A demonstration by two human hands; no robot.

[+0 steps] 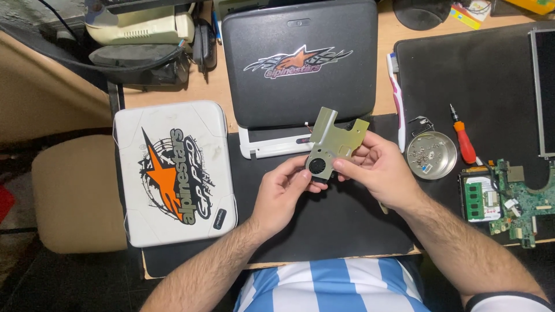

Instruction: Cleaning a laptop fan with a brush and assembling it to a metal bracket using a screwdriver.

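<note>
A wooden tabletop (211,92) spreads under the camera, most of it covered by two black work mats. Above the near middle of the central mat (324,225), both hands hold a small cooling fan on a bent metal bracket (332,141). The left hand (283,190) supports the round fan end from below, its fingers (303,176) curled narrowly around the lower edge. The right hand (378,170) pinches the bracket's right side, thumb on the face and fingers behind it.

Just behind the fan, towards the far edge, stands a black laptop lid with a star sticker (300,63), resting over a white laptop base (272,144). At the left edge lies a white laptop shell with an orange star sticker (173,170).

To the right, a white and pink toothbrush (398,98) lies along the edge of the second mat (480,69). Beside it sits a round metal dish of screws (430,155), then a red-handled screwdriver (463,141). At the near right corner lies a green circuit board (520,202) beside a memory module (475,199).
</note>
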